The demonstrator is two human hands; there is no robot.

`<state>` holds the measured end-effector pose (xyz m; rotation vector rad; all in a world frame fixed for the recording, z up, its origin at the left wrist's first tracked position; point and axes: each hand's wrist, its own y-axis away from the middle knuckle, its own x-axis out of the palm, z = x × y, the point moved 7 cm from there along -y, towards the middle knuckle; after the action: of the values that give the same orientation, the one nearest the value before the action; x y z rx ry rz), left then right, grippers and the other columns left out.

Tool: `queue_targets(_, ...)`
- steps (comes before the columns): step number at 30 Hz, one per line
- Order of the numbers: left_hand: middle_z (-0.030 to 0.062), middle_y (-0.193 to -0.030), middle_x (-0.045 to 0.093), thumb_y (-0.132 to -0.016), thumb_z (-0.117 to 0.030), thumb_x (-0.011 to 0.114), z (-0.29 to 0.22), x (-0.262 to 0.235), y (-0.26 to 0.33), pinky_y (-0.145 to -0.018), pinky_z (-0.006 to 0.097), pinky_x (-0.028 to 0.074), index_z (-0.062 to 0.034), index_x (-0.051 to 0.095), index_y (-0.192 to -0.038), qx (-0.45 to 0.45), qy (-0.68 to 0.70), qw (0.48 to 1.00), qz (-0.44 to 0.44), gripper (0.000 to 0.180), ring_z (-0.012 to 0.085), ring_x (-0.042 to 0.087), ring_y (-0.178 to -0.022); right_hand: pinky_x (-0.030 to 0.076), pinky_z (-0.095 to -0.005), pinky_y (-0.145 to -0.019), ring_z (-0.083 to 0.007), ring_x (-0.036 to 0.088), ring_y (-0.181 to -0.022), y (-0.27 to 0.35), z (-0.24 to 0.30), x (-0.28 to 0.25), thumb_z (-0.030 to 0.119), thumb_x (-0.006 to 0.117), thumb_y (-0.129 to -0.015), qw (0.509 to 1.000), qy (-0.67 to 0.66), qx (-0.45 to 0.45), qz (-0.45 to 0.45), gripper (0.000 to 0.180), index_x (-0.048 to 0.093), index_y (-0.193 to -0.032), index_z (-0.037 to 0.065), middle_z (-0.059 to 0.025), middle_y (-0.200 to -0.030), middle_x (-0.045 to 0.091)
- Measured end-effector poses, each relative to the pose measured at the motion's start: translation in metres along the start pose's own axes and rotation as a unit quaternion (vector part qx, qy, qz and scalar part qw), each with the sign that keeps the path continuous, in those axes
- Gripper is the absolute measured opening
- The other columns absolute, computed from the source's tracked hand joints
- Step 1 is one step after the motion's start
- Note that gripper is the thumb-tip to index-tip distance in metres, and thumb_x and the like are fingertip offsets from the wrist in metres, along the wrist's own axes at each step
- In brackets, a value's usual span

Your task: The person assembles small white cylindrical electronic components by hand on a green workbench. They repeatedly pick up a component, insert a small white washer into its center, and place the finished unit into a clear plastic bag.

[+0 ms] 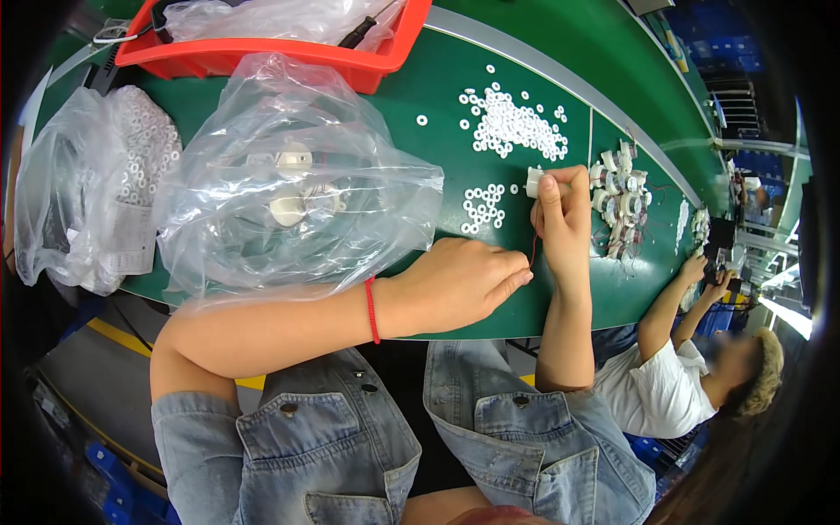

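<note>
My right hand (564,210) pinches a small white part (533,182) between thumb and fingers, just above the green table. A thin red wire (534,245) hangs from this part toward my left hand (468,282). The fingers of my left hand are closed at the wire's lower end and seem to hold it. Left of the white part lies a small group of white rings (481,213), with a larger heap of white rings (516,124) beyond it. To the right of my right hand sits a pile of small white wired parts (623,197).
A clear plastic bag (297,175) with white parts inside lies by my left forearm. Farther left is a bag of white rings (144,144). A red bin (350,59) holds plastic bags and a screwdriver (359,33). At the right, a co-worker (674,376) works at the same table.
</note>
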<state>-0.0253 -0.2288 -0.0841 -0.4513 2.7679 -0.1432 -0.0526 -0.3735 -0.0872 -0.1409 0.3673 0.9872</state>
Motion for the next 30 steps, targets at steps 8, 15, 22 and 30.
queue_targets(8,0.0099,-0.072,0.065,-0.097,-0.026,0.055,-0.007,0.002,0.006,-0.058,0.043,0.05,-0.0072,0.063,-0.091,0.013,-0.055,0.998,0.02,0.021,0.0309,0.065,-0.065,0.027,-0.0206,-0.046,-0.0021,0.037,-0.053,0.015,0.005,0.004,0.016,0.054,-0.101,1.0,-0.007,-0.007,0.012,0.014,0.047,-0.101,0.004,0.0017,-0.068,0.052)
queue_targets(15,0.0092,-0.068,0.063,-0.096,-0.024,0.056,-0.006,0.002,0.008,-0.055,0.042,0.05,-0.0073,0.062,-0.086,0.041,-0.057,0.998,-0.005,0.021,0.0293,0.064,-0.063,0.026,-0.0205,-0.053,-0.0013,0.038,-0.063,0.03,0.001,0.012,0.013,0.058,-0.099,0.999,0.051,0.006,0.017,0.013,0.051,-0.099,0.002,0.0037,-0.072,0.048)
queue_targets(22,0.009,-0.068,0.063,-0.096,-0.024,0.057,-0.007,0.001,0.009,-0.055,0.042,0.05,-0.0074,0.062,-0.084,0.05,-0.058,0.997,-0.02,0.021,0.029,0.064,-0.062,0.026,-0.0199,-0.053,-0.0017,0.036,-0.062,0.026,0.014,0.012,0.01,0.058,-0.098,0.998,0.05,-0.029,0.038,0.016,0.053,-0.109,0.001,0.0038,-0.073,0.047)
queue_targets(30,0.0093,-0.066,0.063,-0.096,-0.024,0.056,-0.006,0.002,0.01,-0.054,0.041,0.05,-0.0073,0.062,-0.083,0.041,-0.049,0.998,-0.026,0.022,0.029,0.064,-0.061,0.028,-0.0206,-0.051,-0.0026,0.038,-0.06,0.036,0.005,-0.001,0.009,0.059,-0.096,0.988,0.137,-0.071,0.004,0.011,0.056,-0.105,0.002,0.0024,-0.073,0.048)
